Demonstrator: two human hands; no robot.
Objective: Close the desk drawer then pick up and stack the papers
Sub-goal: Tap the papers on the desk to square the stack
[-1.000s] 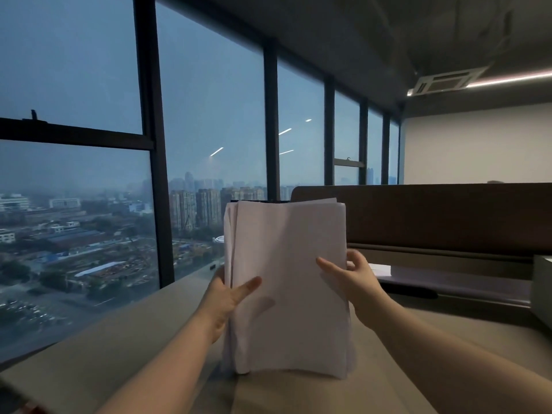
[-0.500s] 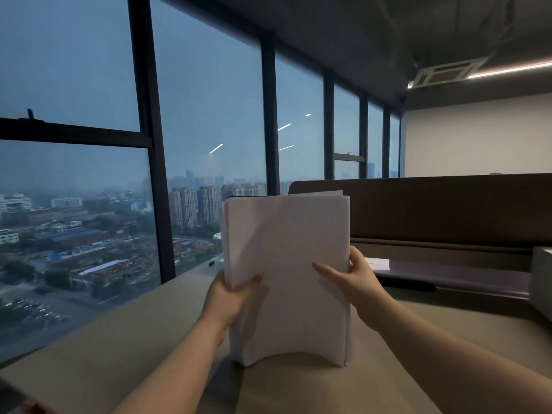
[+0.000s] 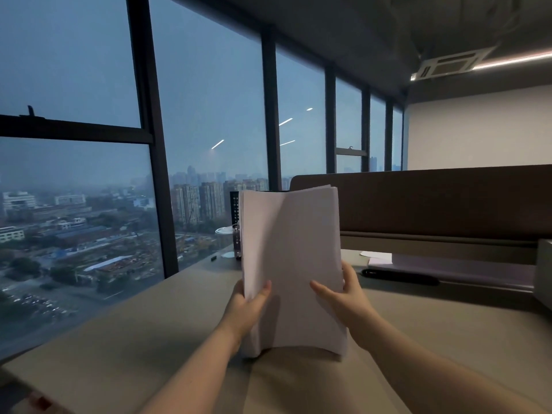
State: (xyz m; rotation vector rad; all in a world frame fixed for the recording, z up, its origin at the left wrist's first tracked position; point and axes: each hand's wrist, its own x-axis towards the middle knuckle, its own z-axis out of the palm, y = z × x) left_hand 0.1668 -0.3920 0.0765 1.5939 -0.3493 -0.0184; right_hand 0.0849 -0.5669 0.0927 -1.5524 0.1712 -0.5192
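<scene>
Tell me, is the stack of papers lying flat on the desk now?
No, the stack of papers stands upright on the desk, held by the left hand and right hand.

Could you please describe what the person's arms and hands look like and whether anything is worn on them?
Both forearms are bare as far as the view shows: no sleeves, gloves or watch. The left hand and right hand show no rings on the visible fingers.
</scene>
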